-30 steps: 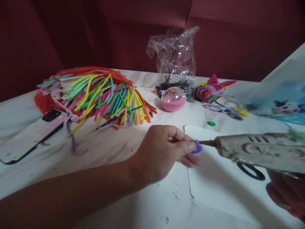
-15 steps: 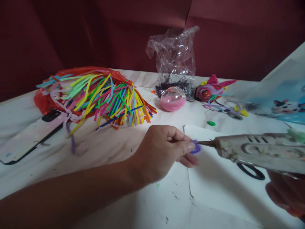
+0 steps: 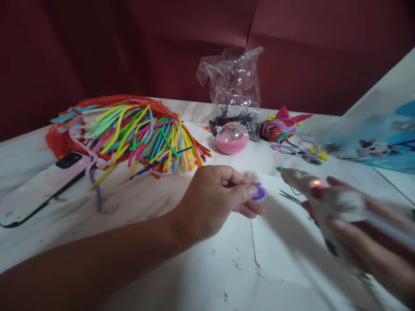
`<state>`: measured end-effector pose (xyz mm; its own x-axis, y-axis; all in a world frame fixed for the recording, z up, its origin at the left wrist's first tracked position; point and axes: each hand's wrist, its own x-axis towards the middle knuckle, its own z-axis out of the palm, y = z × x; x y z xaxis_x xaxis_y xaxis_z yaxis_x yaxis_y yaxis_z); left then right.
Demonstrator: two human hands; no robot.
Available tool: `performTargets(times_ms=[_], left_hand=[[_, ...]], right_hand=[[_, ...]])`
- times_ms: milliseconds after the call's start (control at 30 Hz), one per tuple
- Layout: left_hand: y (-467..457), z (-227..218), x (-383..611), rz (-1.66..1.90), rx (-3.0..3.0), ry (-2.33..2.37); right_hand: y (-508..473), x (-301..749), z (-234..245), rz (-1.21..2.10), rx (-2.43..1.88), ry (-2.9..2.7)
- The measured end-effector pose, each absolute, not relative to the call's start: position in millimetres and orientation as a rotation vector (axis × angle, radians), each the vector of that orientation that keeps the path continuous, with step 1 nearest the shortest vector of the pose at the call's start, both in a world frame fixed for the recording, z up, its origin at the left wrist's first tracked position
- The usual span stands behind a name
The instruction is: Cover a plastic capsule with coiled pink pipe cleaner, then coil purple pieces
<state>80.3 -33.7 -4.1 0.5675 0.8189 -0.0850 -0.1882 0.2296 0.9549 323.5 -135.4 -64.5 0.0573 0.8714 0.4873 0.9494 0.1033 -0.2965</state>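
Pinched between the thumb and fingers of my left hand [image 3: 223, 194] is a small purple pipe cleaner coil [image 3: 260, 192], above a white sheet. My right hand [image 3: 366, 242] is wrapped round a pale glue gun [image 3: 333, 203], blurred by motion, with a red light glowing on its body. The gun's nozzle points away toward the back of the table and is apart from the coil. Scissors [image 3: 292, 197] lie on the sheet, partly hidden behind the gun and my right hand.
A big bundle of colourful pipe cleaners [image 3: 155, 134] lies at the left by a phone [image 3: 45, 185]. Behind my left hand sit a pink-and-clear ball [image 3: 232, 139] and a clear plastic bag [image 3: 235, 82]. A pink wrapped ornament [image 3: 279, 126] stands at the back right.
The glue gun has been drawn off the purple coil and turned, so its nozzle now points away. My left hand has shifted slightly left, still pinching the coil. Scissor blades show more.
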Motion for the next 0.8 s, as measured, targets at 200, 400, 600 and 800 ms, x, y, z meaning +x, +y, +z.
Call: performTargets(times_ms=[200,400,600,800], left_hand=[[-40,0,77,0.748,1.119,0.673],[-43,1,77,0.692,1.044,0.627],[-49,3,79,0.579,0.968,0.62],[-55,2,81,0.501,0.921,0.581]], right_hand=[[-113,295,-71,-0.33,-1.624,-2.28],[-110,288,-66,-0.577,-1.602,-2.374],[-127,269,-25,-0.181,-1.455,-1.923],[-125,241,-17,0.158,-1.207,-1.763]])
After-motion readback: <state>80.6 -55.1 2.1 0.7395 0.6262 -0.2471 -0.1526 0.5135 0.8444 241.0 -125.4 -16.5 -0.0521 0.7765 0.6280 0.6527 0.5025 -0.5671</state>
